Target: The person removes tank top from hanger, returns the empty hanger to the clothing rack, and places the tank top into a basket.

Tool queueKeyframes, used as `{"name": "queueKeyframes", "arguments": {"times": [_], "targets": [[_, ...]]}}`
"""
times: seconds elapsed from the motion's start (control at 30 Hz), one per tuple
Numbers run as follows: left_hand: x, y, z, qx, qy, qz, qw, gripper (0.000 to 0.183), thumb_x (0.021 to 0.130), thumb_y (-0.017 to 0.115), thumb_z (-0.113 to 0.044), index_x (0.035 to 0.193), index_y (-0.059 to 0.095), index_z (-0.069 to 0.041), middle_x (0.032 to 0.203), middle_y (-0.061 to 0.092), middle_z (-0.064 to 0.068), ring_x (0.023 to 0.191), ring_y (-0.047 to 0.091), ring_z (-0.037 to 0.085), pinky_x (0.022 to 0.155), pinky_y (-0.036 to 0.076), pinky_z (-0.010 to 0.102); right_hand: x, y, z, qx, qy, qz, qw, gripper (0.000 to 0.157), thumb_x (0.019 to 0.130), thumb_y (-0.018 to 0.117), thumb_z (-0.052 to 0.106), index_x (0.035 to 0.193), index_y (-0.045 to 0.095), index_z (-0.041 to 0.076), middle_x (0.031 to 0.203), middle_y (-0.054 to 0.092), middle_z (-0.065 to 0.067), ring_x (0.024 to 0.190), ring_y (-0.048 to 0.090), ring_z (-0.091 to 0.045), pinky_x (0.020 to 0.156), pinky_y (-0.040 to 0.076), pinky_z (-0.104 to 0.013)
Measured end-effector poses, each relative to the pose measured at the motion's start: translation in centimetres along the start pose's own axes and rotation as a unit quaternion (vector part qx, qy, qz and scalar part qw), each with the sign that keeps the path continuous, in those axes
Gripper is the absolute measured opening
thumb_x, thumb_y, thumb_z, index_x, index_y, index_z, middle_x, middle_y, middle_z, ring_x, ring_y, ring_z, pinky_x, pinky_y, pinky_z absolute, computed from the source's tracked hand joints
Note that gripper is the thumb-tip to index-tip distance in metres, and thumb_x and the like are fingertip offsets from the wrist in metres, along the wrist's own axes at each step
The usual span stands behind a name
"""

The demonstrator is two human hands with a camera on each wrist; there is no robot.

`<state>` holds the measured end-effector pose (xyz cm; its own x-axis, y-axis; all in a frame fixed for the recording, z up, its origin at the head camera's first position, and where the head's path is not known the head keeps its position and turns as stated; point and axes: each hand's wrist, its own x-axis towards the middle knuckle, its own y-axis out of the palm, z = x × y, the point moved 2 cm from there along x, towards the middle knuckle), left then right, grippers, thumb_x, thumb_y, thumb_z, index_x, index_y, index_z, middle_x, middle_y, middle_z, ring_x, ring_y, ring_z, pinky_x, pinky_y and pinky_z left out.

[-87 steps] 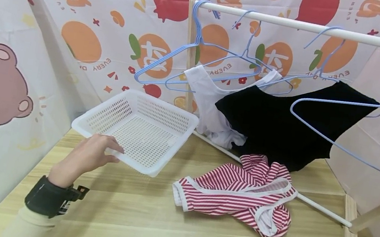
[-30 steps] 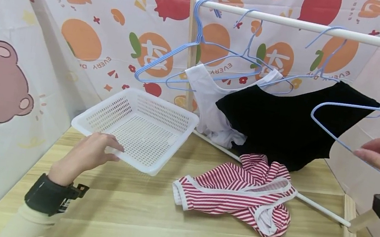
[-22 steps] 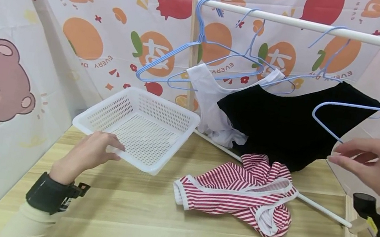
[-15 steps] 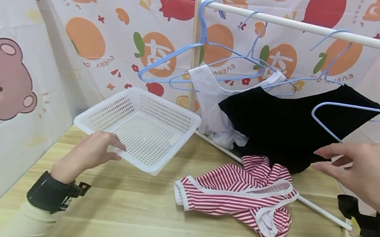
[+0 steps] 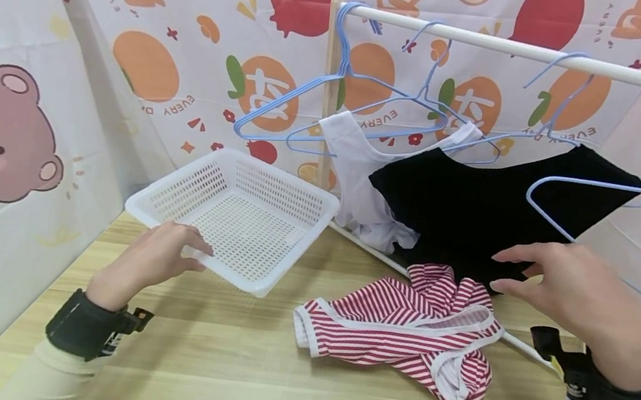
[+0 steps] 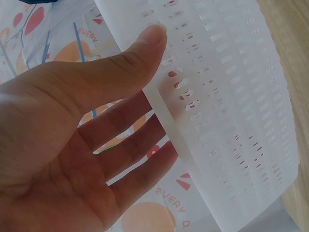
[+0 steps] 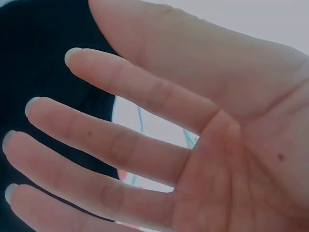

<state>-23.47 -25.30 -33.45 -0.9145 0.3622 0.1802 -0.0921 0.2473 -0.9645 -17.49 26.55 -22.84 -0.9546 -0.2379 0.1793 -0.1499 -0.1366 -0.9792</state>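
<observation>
My left hand grips the near rim of a white plastic basket, which is tilted over the table. In the left wrist view the thumb lies against the basket's perforated wall, and the other fingers reach behind the rim. My right hand holds nothing; its fingers are spread, in front of a black sleeveless top hanging on the rack. Those straight fingers overlap dark cloth in the right wrist view. A red-and-white striped garment lies crumpled on the table, left of and below the right hand.
A white rail carries several blue hangers. Beside the black top hangs a white tank top. Another blue hanger juts in at the right, in front of the black top. A lower bar runs behind the striped garment.
The right hand was at the blue hanger at the right edge; it has let go and moved left and down, its fingers opening. The left hand and basket stay in place.
</observation>
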Motion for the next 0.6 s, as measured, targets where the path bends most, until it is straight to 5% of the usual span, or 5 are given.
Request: {"name": "queueKeyframes", "arguments": {"times": [0.6], "targets": [[0.0,0.1,0.1,0.001,0.0,-0.003,1.0,0.03,0.066,0.086,-0.012,0.094,0.077,-0.013,0.097,0.074,0.009,0.094,0.068,0.031,0.065,0.052,0.04,2.1,5.5,1.5,0.085,0.005,0.091,0.992,0.042,0.077,0.078,0.034,0.115,0.069,0.017,0.116,0.065,-0.018,0.089,0.062,-0.024,0.065,0.051,-0.035]]}}
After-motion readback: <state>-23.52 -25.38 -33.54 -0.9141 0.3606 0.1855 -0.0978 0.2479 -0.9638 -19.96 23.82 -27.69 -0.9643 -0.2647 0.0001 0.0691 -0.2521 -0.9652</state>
